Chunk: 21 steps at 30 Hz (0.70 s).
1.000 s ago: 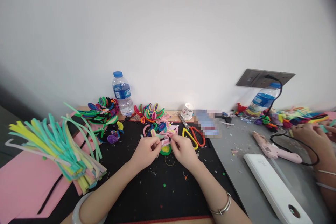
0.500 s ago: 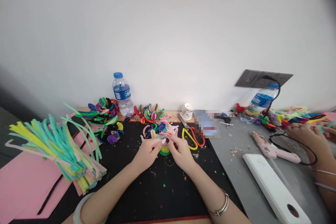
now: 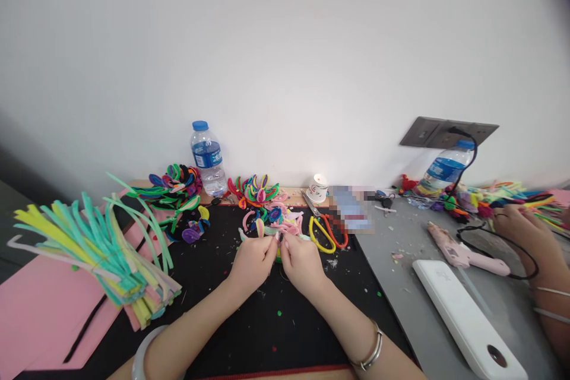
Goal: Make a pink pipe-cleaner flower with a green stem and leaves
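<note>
My left hand (image 3: 253,262) and my right hand (image 3: 303,262) meet over the black mat (image 3: 276,320), fingertips pinched together on a small pink pipe-cleaner piece (image 3: 280,238). A green-and-yellow round bit shows just under the fingers. Right behind them lies a heap of bent pink and coloured pipe-cleaner loops (image 3: 271,219). Yellow-and-red-handled scissors (image 3: 327,233) lie just to the right of my right hand.
A bundle of green and yellow pipe cleaners (image 3: 93,243) rests on pink foam sheets (image 3: 40,309) at left. Two water bottles (image 3: 207,157) (image 3: 445,171) stand by the wall. A pink glue gun (image 3: 463,254), a white flat device (image 3: 467,320) and another person's hand (image 3: 525,231) are at right.
Both my hands drew closer together and slightly toward me, fingertips now pressed together on the pink piece. The other person's hand at right shifted a little.
</note>
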Available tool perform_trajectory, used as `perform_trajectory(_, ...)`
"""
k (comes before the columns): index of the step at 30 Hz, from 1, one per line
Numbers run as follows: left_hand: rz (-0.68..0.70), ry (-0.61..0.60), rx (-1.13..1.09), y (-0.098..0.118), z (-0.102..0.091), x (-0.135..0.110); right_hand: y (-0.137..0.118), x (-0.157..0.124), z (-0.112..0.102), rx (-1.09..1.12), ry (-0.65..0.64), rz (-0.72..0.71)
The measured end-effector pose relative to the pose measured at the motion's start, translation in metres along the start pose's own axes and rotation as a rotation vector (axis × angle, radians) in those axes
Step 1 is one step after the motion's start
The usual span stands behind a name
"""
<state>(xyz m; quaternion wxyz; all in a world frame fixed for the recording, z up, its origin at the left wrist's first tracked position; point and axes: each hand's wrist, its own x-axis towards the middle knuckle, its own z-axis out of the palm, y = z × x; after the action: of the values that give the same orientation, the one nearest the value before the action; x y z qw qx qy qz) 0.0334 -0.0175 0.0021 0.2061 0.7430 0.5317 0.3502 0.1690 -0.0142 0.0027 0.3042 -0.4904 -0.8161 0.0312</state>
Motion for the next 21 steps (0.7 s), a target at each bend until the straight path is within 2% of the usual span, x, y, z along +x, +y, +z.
perform_trajectory(4,0.012,0.010,0.006,-0.003,-0.002,0.002,-0.001,0.000,0.001,-0.034,0.018,0.033)
perform_trajectory(10,0.002,0.070,0.021,-0.007,-0.004,0.004,0.004,0.001,-0.002,0.029,0.053,0.111)
perform_trajectory(17,0.030,0.073,0.095,-0.010,-0.002,0.004,0.007,0.003,-0.005,0.035,0.047,0.123)
perform_trajectory(21,0.028,0.049,0.066,-0.012,-0.007,0.005,0.011,0.004,-0.006,0.110,0.048,0.136)
